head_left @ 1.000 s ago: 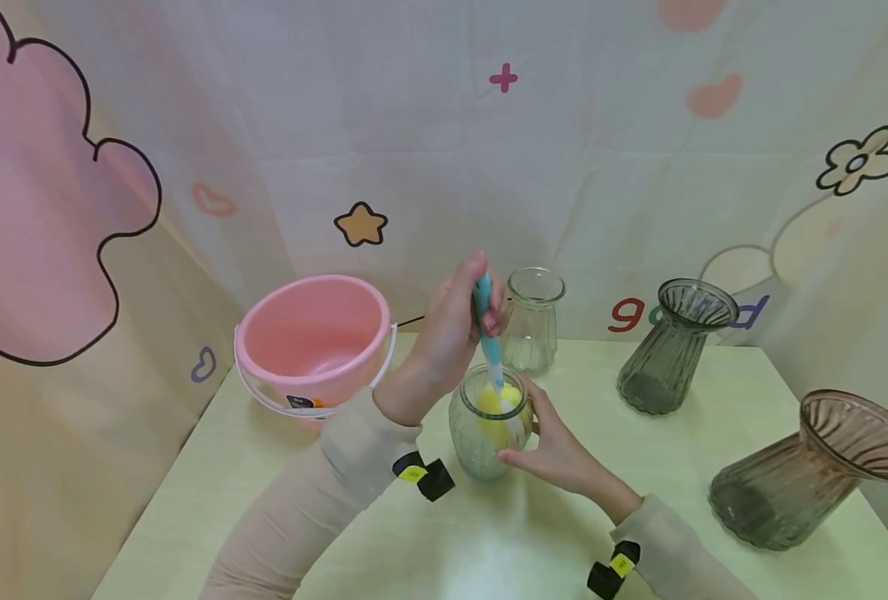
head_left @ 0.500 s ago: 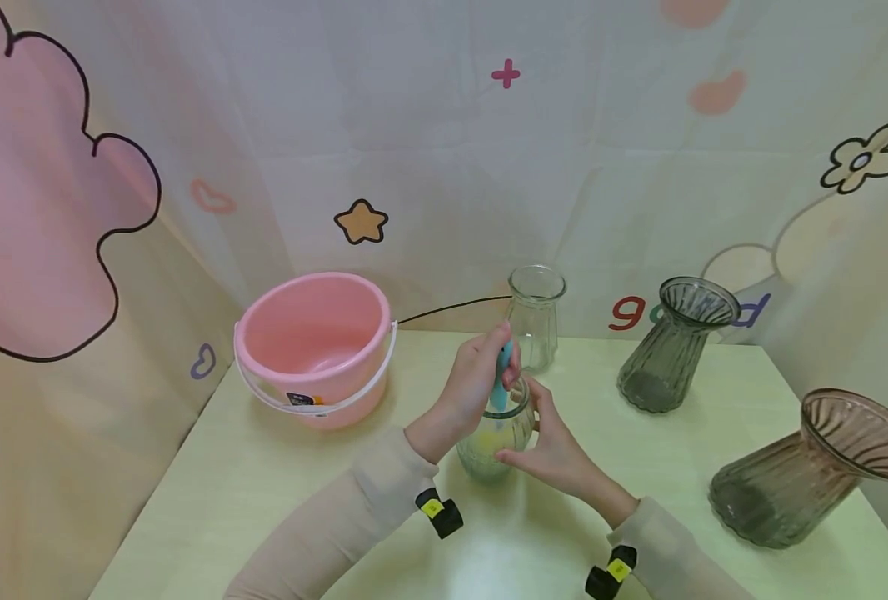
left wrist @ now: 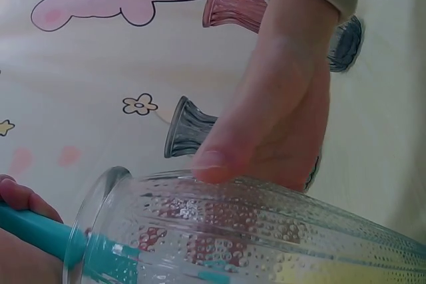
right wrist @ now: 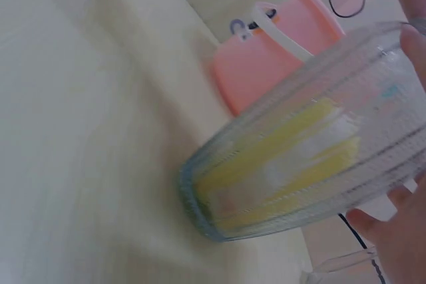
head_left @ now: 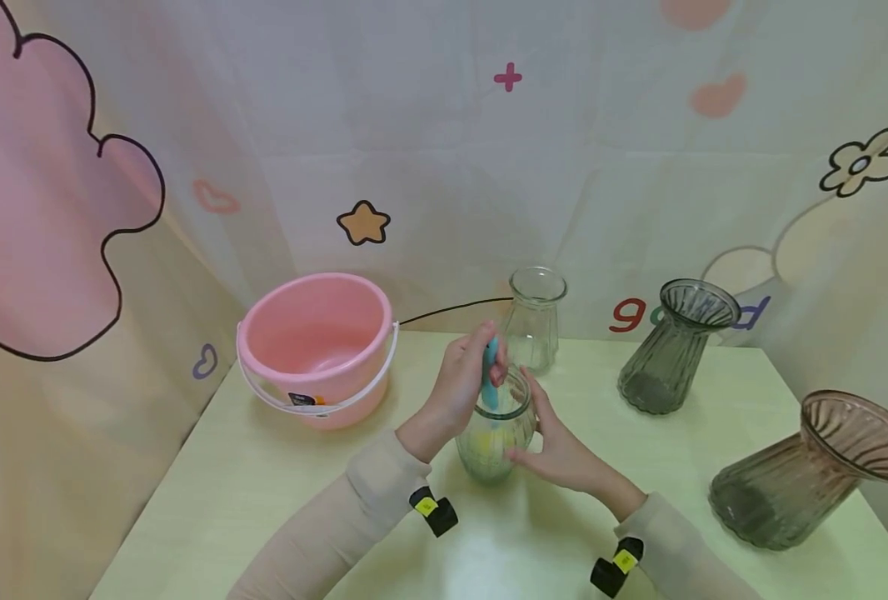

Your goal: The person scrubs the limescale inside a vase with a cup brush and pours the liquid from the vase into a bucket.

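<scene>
In the head view my left hand (head_left: 455, 387) grips the teal handle (head_left: 491, 383) of a sponge bottle brush, upright over a ribbed clear glass jar (head_left: 481, 467). The brush's yellow and white sponge (right wrist: 279, 161) is down inside the jar, seen through the glass in the right wrist view. My right hand (head_left: 564, 457) holds the jar's right side, thumb at the front and fingers curving behind. The left wrist view shows the handle (left wrist: 36, 231) entering the jar's mouth, with the right thumb (left wrist: 216, 161) on the dotted glass wall (left wrist: 180, 211).
A pink bucket (head_left: 361, 377) with a white handle stands to the left. Behind the jar is a clear glass vase (head_left: 537, 333). A grey ribbed vase (head_left: 657, 371) and a brownish one (head_left: 781, 487) stand to the right on the pale table (head_left: 384, 517). A printed curtain (head_left: 414, 100) hangs behind.
My left hand has pushed the brush down, so the sponge went from the jar's neck to deep inside. Since half a second ago the handle has shifted slightly left. The right hand keeps its hold.
</scene>
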A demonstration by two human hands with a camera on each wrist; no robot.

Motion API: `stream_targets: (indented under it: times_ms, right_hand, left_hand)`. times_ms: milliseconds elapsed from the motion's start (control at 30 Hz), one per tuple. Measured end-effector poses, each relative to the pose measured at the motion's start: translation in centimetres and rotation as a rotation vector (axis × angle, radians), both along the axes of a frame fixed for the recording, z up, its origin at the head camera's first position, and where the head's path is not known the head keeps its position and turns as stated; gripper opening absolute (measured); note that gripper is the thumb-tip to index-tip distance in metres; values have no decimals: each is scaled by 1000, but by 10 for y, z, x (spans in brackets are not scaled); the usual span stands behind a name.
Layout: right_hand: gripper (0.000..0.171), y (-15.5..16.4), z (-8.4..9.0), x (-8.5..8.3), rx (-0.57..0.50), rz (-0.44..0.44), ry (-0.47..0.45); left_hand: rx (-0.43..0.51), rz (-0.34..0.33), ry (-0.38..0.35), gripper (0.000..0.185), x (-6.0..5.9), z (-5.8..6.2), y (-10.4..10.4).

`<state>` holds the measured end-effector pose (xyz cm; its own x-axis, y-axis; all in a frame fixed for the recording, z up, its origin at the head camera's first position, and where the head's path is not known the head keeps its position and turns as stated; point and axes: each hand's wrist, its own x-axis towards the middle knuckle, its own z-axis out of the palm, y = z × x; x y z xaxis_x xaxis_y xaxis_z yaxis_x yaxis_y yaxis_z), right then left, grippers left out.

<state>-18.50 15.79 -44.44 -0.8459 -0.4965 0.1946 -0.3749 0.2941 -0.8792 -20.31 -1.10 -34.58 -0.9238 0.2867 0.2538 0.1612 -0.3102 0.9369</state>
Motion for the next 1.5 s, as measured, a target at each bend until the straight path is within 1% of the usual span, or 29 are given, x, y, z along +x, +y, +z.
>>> stream_targets:
  times_ms: [200, 300, 367, 467, 567, 667, 733, 800, 867, 933, 1033, 1133, 1200, 1267, 1400, 1500]
  right_hand:
    - [97, 7, 5, -10, -12, 85, -14]
    - [97, 6, 5, -12, -20, 87, -7]
    - [96, 5, 3, -12, -26, 72, 3]
    - [94, 3, 1, -11, -28, 39, 24]
    - [92, 1, 0, -9, -33, 8, 33]
    - [91, -1, 0, -8, -50, -10, 34]
    - [91, -2, 0, -7, -62, -21, 31]
    - [91, -3, -1, -7, -69, -30, 25]
    - [91, -4, -1, -6, -75, -36, 20]
    - [91, -6, -1, -4, -83, -41, 16]
    - [92, -7, -2, -4, -93, -48, 18]
    - [94, -8, -3, -2, -91, -61, 10]
    - [96, -8, -3, -1, -85, -65, 13]
    - [98, -10, -2, 0, -82, -74, 15]
    - [100, -12, -4, 2, -82, -94, 50]
    - [102, -12, -4, 3, -72, -92, 62]
  left_hand:
    - [23, 4, -24, 45, 0, 0, -2]
    - [38, 11, -38, 44, 1, 4, -3]
    - [53, 13, -46, 45, 2, 9, -3]
    - [81, 6, -54, 45, 4, 26, -4]
    - [119, -12, -49, 44, 6, 48, -5]
    - [142, -46, -9, 44, 8, 70, -5]
    - [153, -63, 21, 45, 9, 83, -5]
    - [164, -77, 41, 45, 9, 91, -5]
    - [173, -81, 48, 45, 9, 94, -5]
    - [179, -78, 43, 45, 9, 93, -5]
    - [172, -75, 26, 47, 7, 84, -3]
    - [139, -66, -8, 47, 5, 69, 2]
    - [99, -58, -31, 47, 5, 58, 5]
    - [53, -48, -35, 48, 5, 47, 9]
    - [-32, -35, -37, 48, 2, 24, 15]
    - [-72, -28, -52, 47, -1, 11, 17]
